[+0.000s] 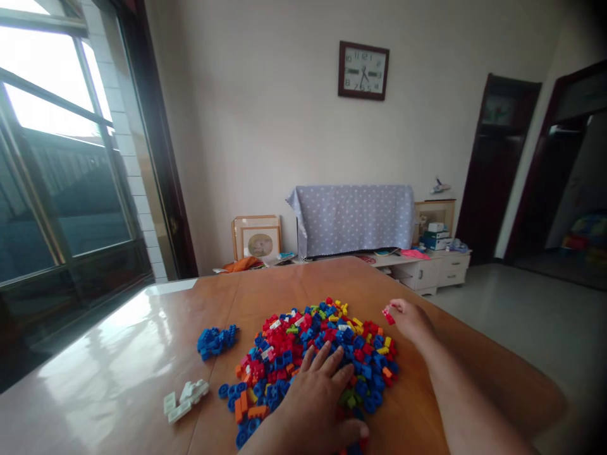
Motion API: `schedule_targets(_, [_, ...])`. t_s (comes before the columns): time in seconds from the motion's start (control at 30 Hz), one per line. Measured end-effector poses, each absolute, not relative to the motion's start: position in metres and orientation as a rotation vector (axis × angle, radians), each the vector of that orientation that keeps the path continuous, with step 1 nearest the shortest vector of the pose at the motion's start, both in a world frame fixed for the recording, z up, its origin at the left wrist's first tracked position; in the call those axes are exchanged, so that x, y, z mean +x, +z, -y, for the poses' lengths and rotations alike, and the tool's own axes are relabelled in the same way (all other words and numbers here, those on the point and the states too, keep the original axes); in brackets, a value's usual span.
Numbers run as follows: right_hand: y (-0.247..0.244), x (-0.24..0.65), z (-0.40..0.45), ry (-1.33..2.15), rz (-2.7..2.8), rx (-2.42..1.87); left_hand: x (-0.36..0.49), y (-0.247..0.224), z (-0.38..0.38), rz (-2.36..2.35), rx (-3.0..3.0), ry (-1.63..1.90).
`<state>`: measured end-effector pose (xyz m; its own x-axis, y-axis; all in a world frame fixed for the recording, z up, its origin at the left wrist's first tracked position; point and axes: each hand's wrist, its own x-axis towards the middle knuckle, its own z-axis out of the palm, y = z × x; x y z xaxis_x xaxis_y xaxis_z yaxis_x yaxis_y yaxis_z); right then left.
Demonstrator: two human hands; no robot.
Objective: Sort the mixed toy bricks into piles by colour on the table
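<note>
A wide heap of mixed building bricks (284,341) in red, blue, yellow, orange, green and white covers the middle of the table. My left hand (317,392) rests over the near side of this heap with its fingers spread. Off the heap's right edge, my right hand (410,321) pinches a small red brick (389,316), which has a pale part on it. To the left of the heap sits a cluster of blue bricks (217,341). Nearer to me lies a small group of white bricks (186,399).
The brown wooden table (265,284) has a glossy surface. Beyond it stands a low white cabinet (443,273) with a cloth-covered object (355,218) on top. Framed pictures (258,240) lean at the wall under a clock (363,71). A window (52,145) is on the left.
</note>
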<state>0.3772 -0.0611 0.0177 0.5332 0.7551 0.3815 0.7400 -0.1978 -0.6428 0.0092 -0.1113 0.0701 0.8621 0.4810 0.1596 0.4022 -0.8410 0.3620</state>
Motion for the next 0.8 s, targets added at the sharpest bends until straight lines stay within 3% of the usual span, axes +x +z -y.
schedule_targets(0.2, [-0.005,0.382,0.056,0.074,1.287,-2.078,0.008,0.066,0.103,-0.806,2.717,0.408])
schedule_targets(0.5, [-0.001,0.377,0.064,-0.061,1.216,-2.180,0.007,0.070,0.104,-0.906,2.732,0.446])
schedule_targets(0.63, [0.017,0.342,0.070,-0.099,1.277,-2.002,0.007,0.073,0.113,-0.755,2.802,0.485])
schedule_targets(0.8, [0.032,0.286,0.073,0.129,1.551,-1.662,0.017,0.059,0.118,-0.494,2.877,0.319])
